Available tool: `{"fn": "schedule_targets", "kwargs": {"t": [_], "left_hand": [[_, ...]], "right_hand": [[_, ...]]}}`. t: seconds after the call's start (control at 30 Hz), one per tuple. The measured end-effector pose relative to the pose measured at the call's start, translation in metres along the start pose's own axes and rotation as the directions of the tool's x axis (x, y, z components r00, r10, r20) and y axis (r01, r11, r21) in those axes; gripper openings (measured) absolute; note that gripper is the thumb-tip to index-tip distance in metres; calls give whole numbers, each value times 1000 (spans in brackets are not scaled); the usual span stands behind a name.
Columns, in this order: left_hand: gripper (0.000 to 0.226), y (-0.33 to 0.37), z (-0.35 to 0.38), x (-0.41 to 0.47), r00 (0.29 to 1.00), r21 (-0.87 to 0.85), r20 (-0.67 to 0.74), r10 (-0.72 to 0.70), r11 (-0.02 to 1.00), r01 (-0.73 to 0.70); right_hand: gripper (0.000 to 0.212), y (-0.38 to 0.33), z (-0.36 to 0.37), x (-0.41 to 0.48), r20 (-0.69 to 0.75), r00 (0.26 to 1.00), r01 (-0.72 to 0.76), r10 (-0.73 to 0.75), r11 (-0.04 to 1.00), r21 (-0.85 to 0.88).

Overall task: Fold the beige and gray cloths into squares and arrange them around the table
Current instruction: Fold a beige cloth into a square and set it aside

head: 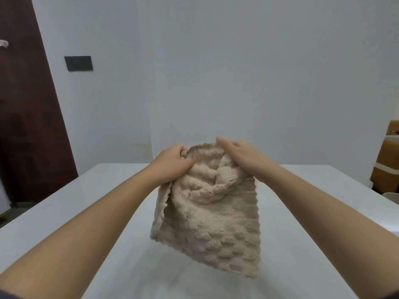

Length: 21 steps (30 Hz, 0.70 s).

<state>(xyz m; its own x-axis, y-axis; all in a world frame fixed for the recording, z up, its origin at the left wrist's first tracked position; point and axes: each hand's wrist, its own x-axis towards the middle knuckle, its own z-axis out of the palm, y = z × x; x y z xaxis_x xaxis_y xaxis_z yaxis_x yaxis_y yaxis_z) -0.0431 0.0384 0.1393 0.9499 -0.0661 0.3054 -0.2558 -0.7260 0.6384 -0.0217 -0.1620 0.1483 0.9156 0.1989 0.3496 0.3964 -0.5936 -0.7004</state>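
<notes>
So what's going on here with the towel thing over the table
A person is holding up a fluffy beige cloth with both bare hands over a white table. The left hand pinches the cloth's top edge at one end, and the right hand grips the top edge at the other. The cloth hangs down rumpled and twisted, not yet folded into a square, its lower part just above the tabletop. No gray cloth is in view.

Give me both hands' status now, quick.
Left hand: closed on the beige cloth, gripping its top edge.
Right hand: also holding the cloth's top edge, fingers extended over it.
</notes>
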Motion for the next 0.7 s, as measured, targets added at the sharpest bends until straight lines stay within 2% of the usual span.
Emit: {"fn": "schedule_targets", "kwargs": {"t": [0.03,0.1,0.17,0.23,0.33,0.43,0.5,0.57,0.63,0.67,0.7], "left_hand": [[26,-5,2,-9,998,-43,54,-40,998,43],[28,-18,10,-23,984,-148,127,-122,979,140],[30,-33,19,-32,972,-201,122,-203,954,224],[28,-53,33,-38,947,-193,94,-306,928,319],[30,-86,60,-38,895,-152,55,-442,882,445],[28,-112,83,-33,855,-112,-27,-518,851,513],[22,-122,96,-29,828,-44,-118,-548,836,547],[36,-126,106,-29,839,130,-242,-487,841,525],[48,-123,114,-29,930,448,-318,-185,835,320],[47,-121,120,-29,961,527,-277,-21,832,170],[41,-118,125,-29,980,548,-184,78,836,36]], "right_hand": [[66,3,0,-10,62,997,-44,45,999,-18],[59,16,-1,-24,112,987,-106,112,992,-62],[43,35,3,-33,105,980,-157,166,983,-92],[37,56,13,-40,89,965,-239,246,967,-83],[22,92,32,-43,2,934,-355,356,932,-71],[14,120,50,-40,-131,910,-404,394,913,-64],[25,132,63,-40,-221,896,-407,385,911,-62],[33,139,77,-40,-260,923,-336,284,924,-183],[33,139,92,-43,-182,972,-201,151,933,-300],[30,137,101,-45,-122,987,-144,109,935,-325],[27,135,110,-48,-66,995,-93,75,934,-344]]}}
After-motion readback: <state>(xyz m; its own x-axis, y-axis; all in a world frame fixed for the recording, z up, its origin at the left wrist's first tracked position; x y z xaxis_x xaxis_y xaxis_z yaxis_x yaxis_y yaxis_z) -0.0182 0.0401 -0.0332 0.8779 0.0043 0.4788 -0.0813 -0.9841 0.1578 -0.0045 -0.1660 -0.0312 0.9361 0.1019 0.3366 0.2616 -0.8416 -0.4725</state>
